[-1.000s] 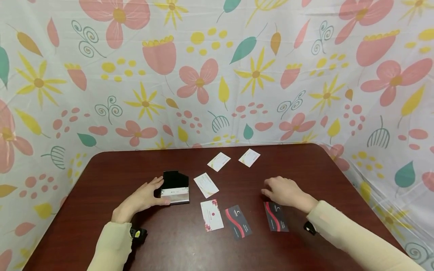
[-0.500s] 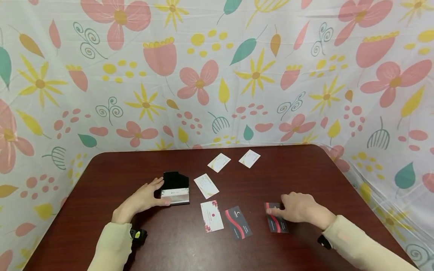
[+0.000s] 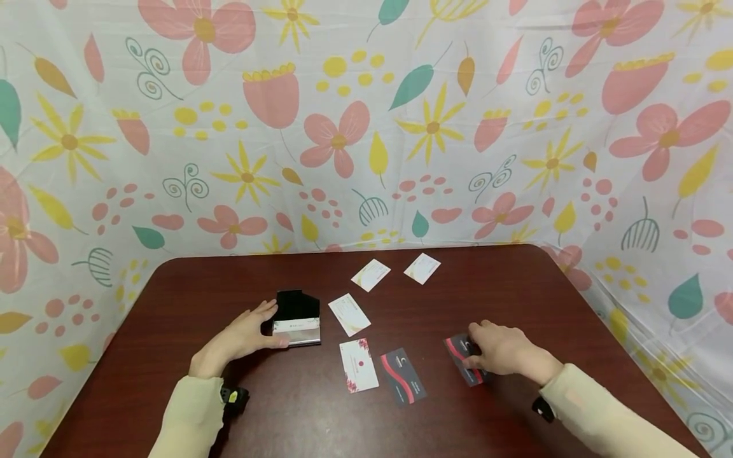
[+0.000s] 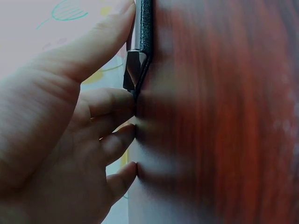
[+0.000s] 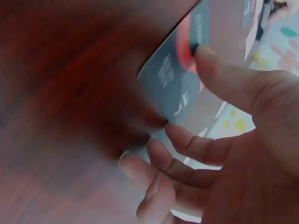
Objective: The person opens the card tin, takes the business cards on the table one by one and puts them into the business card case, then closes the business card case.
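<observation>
red-striped card (image 3: 461,356): sat on the bench (image 3: 309,413), just left of the right hand (image 3: 504,348) and partly beneath it; long axis ran away from the person, far end slanting left.
right hand: the nearer; thumb on the card, forefinger at its corner, tips apart; whether gripping, i could not tell.
left hand (image 3: 246,329): clasped the open card case (image 3: 298,305), well apart.
room: gap leftward to the matching dark card (image 3: 403,376); bench edges well off.
</observation>
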`<state>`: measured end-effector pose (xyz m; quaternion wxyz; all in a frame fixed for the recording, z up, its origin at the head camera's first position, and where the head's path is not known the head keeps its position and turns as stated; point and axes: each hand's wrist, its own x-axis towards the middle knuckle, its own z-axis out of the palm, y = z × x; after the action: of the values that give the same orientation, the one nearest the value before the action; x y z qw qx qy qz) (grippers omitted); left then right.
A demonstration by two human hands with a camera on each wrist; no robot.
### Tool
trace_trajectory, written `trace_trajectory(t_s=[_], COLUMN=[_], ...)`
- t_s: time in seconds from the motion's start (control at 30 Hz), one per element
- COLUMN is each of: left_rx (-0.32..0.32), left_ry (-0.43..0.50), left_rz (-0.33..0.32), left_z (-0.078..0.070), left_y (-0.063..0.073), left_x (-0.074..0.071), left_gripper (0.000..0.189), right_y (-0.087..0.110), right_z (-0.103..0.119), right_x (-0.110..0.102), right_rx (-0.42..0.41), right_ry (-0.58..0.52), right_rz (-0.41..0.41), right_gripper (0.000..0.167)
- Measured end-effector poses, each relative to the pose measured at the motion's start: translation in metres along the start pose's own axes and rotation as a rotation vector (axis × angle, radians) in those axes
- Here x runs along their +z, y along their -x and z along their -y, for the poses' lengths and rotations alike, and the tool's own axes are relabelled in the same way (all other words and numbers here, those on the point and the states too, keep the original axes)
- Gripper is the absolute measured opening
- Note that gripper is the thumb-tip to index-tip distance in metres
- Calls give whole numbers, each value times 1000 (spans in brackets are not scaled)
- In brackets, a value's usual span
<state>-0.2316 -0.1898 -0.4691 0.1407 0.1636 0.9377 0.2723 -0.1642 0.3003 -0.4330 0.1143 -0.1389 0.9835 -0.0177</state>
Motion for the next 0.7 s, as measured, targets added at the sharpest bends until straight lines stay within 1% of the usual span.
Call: trace_trajectory(t_s=[0.03, 0.1, 0.27, 0.3, 0.37, 0.5, 0.6, 0.7], left_rx=[-2, -3, 6, 8, 12, 22, 26, 20], left_ry=[2, 6, 0, -2, -5, -8, -9, -6], left_rz=[1, 4, 0, -3, -8, -9, -11, -10], left_z=[0, 0, 0, 1, 2, 3, 2, 0], left_y=[0, 0, 0, 0, 0, 0, 0, 1], left_x=[0, 1, 1, 1, 0, 0, 1, 1], left_gripper=[98, 98, 99, 99, 99, 98, 98, 98], right_y=[-1, -2, -2, -1, -1, 0, 0, -1], right_z=[-2, -4, 0, 0, 1, -3, -7, -12], right_x=[0, 1, 5, 5, 4, 4, 5, 5], right_rx=[-5, 3, 47, 47, 36, 17, 0, -13], right_ry=[-6, -24, -24, -21, -21, -68, -121, -177], right_rz=[-9, -12, -10, -13, -24, -38, -33, -21], right_gripper=[44, 45, 68, 69, 64, 47, 43, 45])
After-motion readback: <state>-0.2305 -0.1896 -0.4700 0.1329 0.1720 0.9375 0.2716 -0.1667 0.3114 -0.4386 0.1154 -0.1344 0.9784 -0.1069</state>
